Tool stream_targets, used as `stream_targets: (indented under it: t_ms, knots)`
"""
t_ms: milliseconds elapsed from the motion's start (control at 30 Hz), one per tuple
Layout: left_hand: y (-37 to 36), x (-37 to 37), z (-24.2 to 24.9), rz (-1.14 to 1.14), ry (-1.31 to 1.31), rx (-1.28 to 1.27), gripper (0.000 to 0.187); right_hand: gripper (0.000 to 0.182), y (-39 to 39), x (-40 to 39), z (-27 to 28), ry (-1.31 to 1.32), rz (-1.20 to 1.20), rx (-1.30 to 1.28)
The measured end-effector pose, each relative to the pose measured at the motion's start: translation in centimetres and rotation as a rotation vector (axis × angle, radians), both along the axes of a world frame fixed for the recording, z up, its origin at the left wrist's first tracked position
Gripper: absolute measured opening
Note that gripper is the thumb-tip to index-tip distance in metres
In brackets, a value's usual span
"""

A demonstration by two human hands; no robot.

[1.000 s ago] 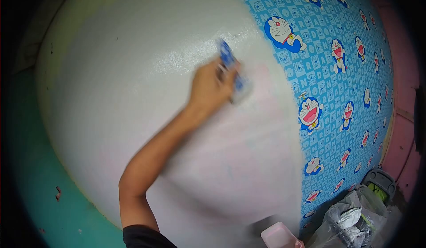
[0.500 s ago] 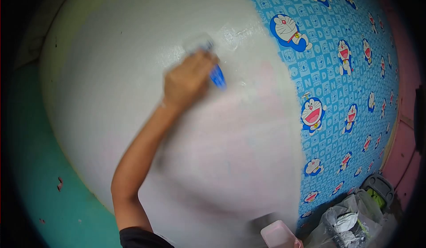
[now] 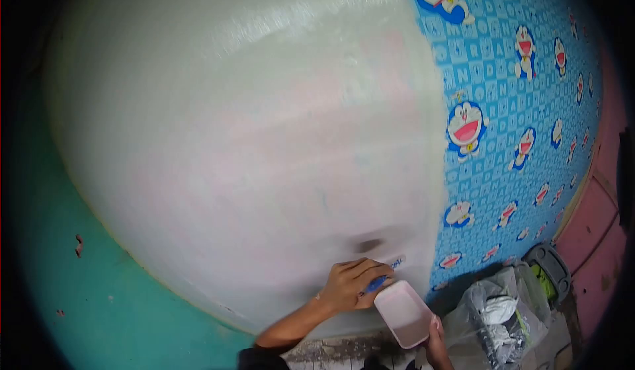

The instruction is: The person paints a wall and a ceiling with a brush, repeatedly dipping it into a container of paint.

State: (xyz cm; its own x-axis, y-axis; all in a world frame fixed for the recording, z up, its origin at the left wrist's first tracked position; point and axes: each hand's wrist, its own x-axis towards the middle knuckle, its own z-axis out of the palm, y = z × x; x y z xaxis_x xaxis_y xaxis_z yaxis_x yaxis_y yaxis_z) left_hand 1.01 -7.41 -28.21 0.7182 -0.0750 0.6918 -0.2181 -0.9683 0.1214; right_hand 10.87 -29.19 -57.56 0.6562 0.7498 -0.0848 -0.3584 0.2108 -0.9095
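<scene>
Near the bottom middle, my left hand is closed around the blue handle of a brush. A pale part of the brush with blue lettering sticks out above the fingers; its bristles are hard to make out. Just to the right is a shallow pale pink plastic container, tilted so its inside faces me. My right hand grips the container by its lower right side. Both hands are in front of the lower part of a whitish wall, which has shiny wet streaks near the top.
Blue cartoon-patterned wallpaper covers the wall's right side. A clear plastic bag with crumpled contents sits at the lower right, beside a grey plastic object. A green wall is at the left, a pink surface at the far right.
My left hand has come down from the upper wall with the brush to beside the container. The view has tilted downward, bringing the container and my right hand further into sight.
</scene>
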Motion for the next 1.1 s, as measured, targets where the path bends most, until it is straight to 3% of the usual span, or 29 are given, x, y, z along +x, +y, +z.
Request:
stream_targets:
  t_ms: [100,267,367,567,700,1000,1100]
  knots:
    - [-2.1,-0.7,-5.8,0.019,-0.003,-0.638,0.011,0.051,0.5,-0.1,-0.3,0.027,0.008,0.019]
    - [-3.8,-1.1,-12.3,0.23,-0.084,-0.827,0.01,0.054,0.9,-0.3,-1.5,0.029,0.04,0.015]
    - [-4.2,-1.0,-13.2,0.297,-0.016,-0.837,0.011,0.055,0.9,-0.2,-2.7,-0.025,0.061,-0.016]
    - [-3.4,-0.1,-13.1,0.467,-0.043,-0.751,0.013,0.055,0.0,-0.8,2.2,0.184,0.053,-0.046]
    - [-3.5,0.7,-13.3,0.505,0.043,-0.77,0.016,0.056,-0.2,-0.5,1.7,0.103,0.033,-0.01]
    - [-3.0,1.9,-17.5,0.438,0.073,-0.636,0.013,0.055,-0.8,-0.4,2.7,0.114,0.027,-0.033]
    - [-3.3,1.8,-16.8,0.412,-0.056,-0.619,0.01,0.056,-0.8,-0.2,2.1,0.105,0.03,-0.025]
